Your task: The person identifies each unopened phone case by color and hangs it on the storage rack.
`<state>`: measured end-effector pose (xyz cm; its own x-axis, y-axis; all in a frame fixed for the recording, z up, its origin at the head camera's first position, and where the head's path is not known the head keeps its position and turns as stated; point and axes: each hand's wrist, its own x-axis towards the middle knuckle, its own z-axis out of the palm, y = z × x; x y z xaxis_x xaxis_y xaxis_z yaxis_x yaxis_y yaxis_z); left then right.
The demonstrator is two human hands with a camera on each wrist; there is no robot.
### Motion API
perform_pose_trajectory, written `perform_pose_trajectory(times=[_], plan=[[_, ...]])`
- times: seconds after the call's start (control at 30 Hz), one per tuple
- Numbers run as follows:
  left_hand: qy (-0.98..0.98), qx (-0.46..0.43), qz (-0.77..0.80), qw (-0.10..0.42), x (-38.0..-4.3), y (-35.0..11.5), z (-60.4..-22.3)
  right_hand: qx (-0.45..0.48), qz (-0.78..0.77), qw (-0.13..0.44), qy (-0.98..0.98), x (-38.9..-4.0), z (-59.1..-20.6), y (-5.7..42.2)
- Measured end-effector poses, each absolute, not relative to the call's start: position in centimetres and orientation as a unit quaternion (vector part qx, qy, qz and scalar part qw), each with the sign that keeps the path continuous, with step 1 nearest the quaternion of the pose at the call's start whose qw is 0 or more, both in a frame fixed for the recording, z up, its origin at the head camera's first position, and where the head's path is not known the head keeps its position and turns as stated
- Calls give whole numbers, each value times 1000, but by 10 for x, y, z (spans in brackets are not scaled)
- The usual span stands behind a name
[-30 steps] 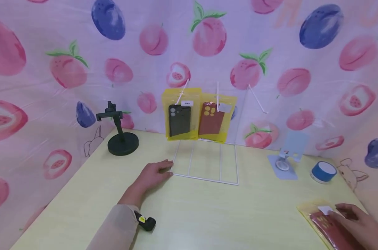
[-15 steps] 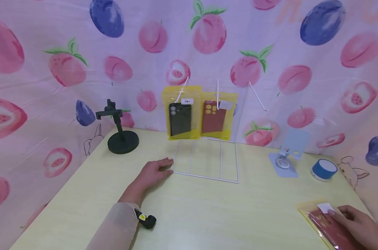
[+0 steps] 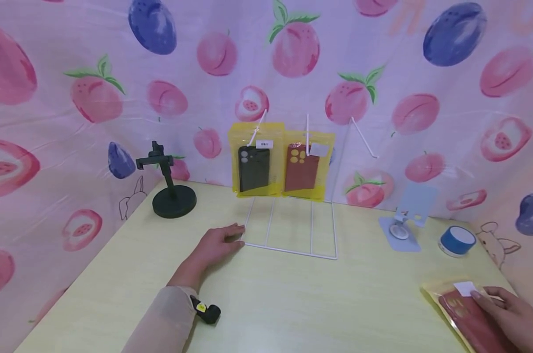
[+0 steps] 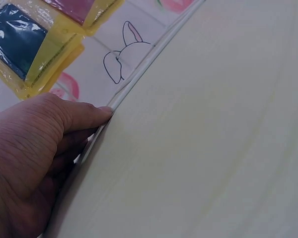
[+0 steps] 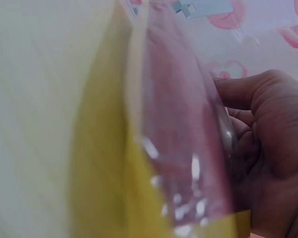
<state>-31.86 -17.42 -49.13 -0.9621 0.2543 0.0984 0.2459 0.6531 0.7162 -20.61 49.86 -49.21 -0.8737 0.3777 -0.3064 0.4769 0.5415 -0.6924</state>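
My right hand (image 3: pixel 511 311) pinches the right edge of a yellow-edged clear bag holding a dark red phone case (image 3: pixel 469 314). A white label (image 3: pixel 464 288) shows near its top. In the right wrist view, the bagged phone case (image 5: pixel 181 114) is tilted and slightly blurred, with the thumb and fingers at its edge. My left hand (image 3: pixel 215 245) holds the front left corner of a white wire display rack (image 3: pixel 291 251). From the left wrist, the thumb lies against the wire and the other fingers are partly hidden. Bagged black (image 3: pixel 254 169) and red (image 3: pixel 301 169) phone cases hang on two of its hooks.
A third hook (image 3: pixel 364 138) on the rack's right carries nothing. A black phone stand (image 3: pixel 174 201) stands at the back left. On the right are a pale blue folding stand (image 3: pixel 399 231) and a blue-and-white round object (image 3: pixel 457 241). Fruit-print sheeting (image 3: pixel 293 54) borders the table.
My right hand has raised and turned the bagged red phone case a little. The hanging red case has swung slightly. My left hand stays at the rack's corner.
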Motion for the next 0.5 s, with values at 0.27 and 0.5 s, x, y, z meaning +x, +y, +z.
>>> perform_pose_trajectory(times=[0.27,0.5], plan=[[907,142,397,0,-319,-174,-492,290,-490,53,820,-206,-484,493],[903,146,405,-2,-318,-175,-492,268,-512,7,816,-202,-469,483]])
